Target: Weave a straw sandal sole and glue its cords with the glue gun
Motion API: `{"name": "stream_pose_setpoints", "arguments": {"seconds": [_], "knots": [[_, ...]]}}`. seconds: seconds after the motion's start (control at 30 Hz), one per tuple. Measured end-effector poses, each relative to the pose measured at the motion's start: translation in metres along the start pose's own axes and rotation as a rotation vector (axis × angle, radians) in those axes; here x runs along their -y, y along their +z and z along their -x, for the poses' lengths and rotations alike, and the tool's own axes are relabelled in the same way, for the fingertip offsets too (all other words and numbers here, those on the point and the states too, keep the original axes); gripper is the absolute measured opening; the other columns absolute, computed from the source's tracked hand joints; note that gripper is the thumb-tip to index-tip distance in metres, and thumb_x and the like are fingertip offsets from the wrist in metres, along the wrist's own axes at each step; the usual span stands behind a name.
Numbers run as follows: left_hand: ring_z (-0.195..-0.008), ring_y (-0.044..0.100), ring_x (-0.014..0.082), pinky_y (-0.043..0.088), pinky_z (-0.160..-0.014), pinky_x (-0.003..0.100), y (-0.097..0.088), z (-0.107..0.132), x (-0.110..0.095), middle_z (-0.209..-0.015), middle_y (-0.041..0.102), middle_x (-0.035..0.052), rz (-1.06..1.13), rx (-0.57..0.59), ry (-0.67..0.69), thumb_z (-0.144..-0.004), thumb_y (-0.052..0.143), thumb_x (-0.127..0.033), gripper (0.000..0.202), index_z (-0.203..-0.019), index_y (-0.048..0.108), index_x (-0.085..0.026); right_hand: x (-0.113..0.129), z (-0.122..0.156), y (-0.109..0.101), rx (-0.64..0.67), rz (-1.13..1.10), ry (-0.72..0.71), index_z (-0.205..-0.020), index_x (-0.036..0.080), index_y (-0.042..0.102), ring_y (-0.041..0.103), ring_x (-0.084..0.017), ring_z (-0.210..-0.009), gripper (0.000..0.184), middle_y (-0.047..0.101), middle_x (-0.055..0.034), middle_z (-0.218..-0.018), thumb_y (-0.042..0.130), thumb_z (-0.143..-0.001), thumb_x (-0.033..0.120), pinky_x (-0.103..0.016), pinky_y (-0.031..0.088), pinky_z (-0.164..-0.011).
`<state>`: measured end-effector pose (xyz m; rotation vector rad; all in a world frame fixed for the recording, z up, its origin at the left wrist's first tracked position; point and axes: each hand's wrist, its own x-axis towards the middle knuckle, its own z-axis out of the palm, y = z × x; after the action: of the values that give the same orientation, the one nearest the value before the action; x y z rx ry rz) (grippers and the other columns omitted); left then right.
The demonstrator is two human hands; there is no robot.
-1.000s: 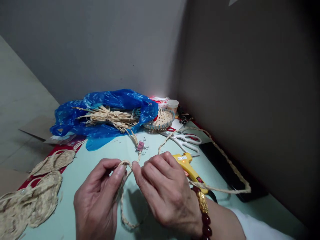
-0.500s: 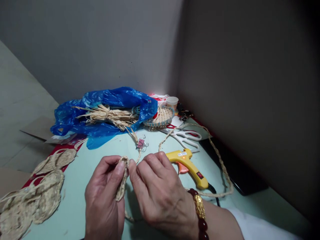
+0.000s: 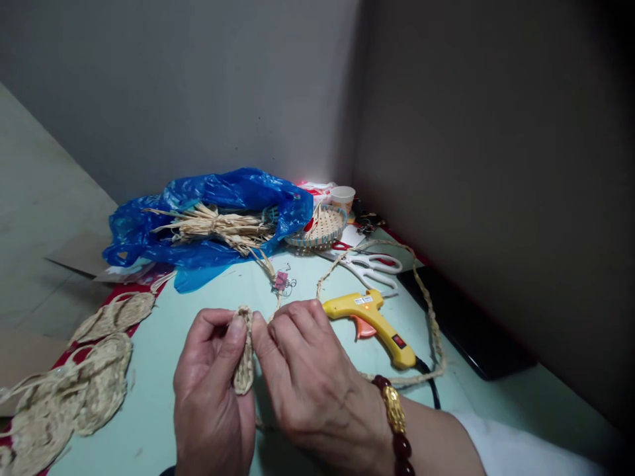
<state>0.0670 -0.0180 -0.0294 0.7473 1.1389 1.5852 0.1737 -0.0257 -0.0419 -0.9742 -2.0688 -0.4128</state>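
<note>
My left hand (image 3: 211,390) is closed, with thumb and fingers pinching a small flat oval coil of straw braid (image 3: 244,371) that stands on edge. My right hand (image 3: 317,383) is closed too, its thumb and fingertips at the coil's upper right side, on the straw braid there; its other fingers curl under and are partly hidden. A long loose length of the braid (image 3: 435,324) loops over the table to the right, around a yellow glue gun (image 3: 374,317). Behind the hands, a pink binder clip (image 3: 281,281) sits on the straw strands.
A blue plastic bag (image 3: 233,185) with a straw bundle (image 3: 218,228) lies at the back. Beside it are a woven basket (image 3: 322,228), a paper cup (image 3: 342,196) and white-handled scissors (image 3: 372,268). Finished-looking woven straw pieces (image 3: 102,383) lie left; a black flat object (image 3: 471,330) lies right.
The coil has turned more upright in my left hand, and its top loop looks pressed narrower. The braid loop on the right has drawn inward a little. The whole view has shifted slightly.
</note>
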Motion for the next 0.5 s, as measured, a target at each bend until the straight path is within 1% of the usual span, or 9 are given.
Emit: {"name": "stream_pose_setpoints", "arguments": {"seconds": [0.1,0.2,0.27,0.4,0.5], "knots": [[-0.064,0.051,0.0107,0.049,-0.059,0.019,0.0008,0.0004,0.0008,-0.065,0.059,-0.0042,-0.017,-0.026,0.016,-0.057,0.088,-0.030,0.031,-0.069,0.062,-0.020,0.0029,0.0011,-0.0010,0.025,-0.028,0.052,-0.109,-0.004,0.068,0.048,-0.027,-0.076,0.026,0.061,-0.0130,-0.078,0.047,-0.095,0.005,-0.041,0.042,-0.069],[-0.066,0.051,0.0107,0.049,-0.061,0.018,0.0001,-0.0008,0.0033,-0.066,0.060,-0.0043,-0.014,-0.016,0.027,-0.060,0.086,-0.029,0.028,-0.071,0.062,-0.020,0.0056,0.0023,-0.0020,0.061,-0.069,0.101,-0.114,-0.005,0.065,0.046,-0.027,-0.081,0.029,0.061,-0.0143,-0.084,0.045,-0.096,0.005,-0.042,0.043,-0.075],[-0.067,0.051,0.0108,0.049,-0.062,0.019,-0.0009,-0.0018,0.0058,-0.067,0.060,-0.0042,-0.007,-0.018,0.031,-0.062,0.085,-0.028,0.026,-0.072,0.062,-0.020,0.0069,0.0032,-0.0023,0.093,-0.122,0.141,-0.113,-0.003,0.064,0.044,-0.027,-0.082,0.028,0.061,-0.0148,-0.086,0.043,-0.095,0.004,-0.044,0.045,-0.078],[-0.066,0.050,0.0106,0.048,-0.062,0.019,-0.0032,-0.0022,0.0088,-0.070,0.060,-0.0042,-0.008,-0.029,0.048,-0.064,0.084,-0.027,0.024,-0.073,0.062,-0.020,0.0085,0.0042,-0.0030,0.160,-0.276,0.228,-0.103,0.002,0.065,0.044,-0.027,-0.080,0.026,0.060,-0.0155,-0.087,0.043,-0.090,0.004,-0.046,0.048,-0.075],[-0.068,0.049,0.0106,0.046,-0.062,0.019,-0.0037,-0.0022,0.0089,-0.071,0.060,-0.0042,-0.014,-0.033,0.068,-0.066,0.082,-0.026,0.022,-0.073,0.062,-0.020,0.0093,0.0036,-0.0031,0.200,-0.374,0.262,-0.109,0.000,0.063,0.044,-0.028,-0.083,0.032,0.059,-0.0171,-0.091,0.041,-0.087,0.003,-0.047,0.049,-0.076]]}}
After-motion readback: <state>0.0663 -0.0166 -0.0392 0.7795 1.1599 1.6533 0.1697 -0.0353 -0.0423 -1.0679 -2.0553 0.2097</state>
